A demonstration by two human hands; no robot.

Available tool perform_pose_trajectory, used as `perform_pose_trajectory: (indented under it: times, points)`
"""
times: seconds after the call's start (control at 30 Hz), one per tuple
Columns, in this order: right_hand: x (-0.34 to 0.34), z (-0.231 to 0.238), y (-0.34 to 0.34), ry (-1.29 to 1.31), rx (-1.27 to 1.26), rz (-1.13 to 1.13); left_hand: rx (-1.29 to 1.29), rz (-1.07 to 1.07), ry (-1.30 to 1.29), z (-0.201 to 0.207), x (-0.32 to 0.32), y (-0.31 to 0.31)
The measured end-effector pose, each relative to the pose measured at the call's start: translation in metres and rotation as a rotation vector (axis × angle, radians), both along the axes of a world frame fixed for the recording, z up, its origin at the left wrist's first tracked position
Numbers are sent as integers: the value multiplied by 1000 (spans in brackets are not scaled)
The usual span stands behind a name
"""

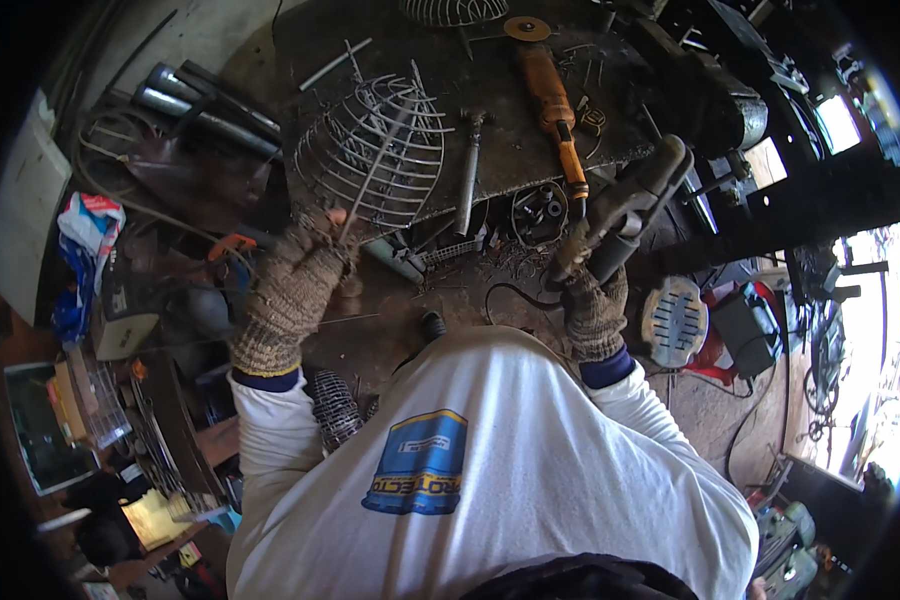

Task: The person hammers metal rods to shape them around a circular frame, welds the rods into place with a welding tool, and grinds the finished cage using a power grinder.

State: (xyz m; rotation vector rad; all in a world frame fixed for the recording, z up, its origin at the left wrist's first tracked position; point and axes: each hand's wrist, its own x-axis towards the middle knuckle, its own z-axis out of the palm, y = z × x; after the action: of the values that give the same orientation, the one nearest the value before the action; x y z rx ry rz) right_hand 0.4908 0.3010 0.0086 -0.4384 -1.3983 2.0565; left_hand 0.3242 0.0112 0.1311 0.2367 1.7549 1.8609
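Note:
My left hand (305, 270), in a brown knitted glove, is closed on a straight rod at the near end of a wire cage (410, 155). The cage is made of curved metal wires on a central rod and lies tilted over the near left part of the dark metal workbench (315, 35). My right hand (595, 300), gloved alike, is closed around a bulky grey tool (642, 195) with thick rounded arms, held up off the bench's near right corner. Its exact kind is unclear. Between my hands a hammer (469, 178) lies on the bench.
An orange angle grinder (545, 85) with a brown disc (527, 28) lies behind the hammer. Another wire cage (455, 10) stands at the far edge. Metal pipes (205, 115) lie at left; a vise-like block (720, 95) sits at right. A round slotted stool (675, 322) stands at right.

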Motion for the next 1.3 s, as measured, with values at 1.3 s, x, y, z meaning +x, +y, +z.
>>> perform_pose_trajectory:
  times: [1.3]
  points:
    - [-72, -12, 33, -267, 92, 373, -1660, -748, 1605, 114, -92, 78]
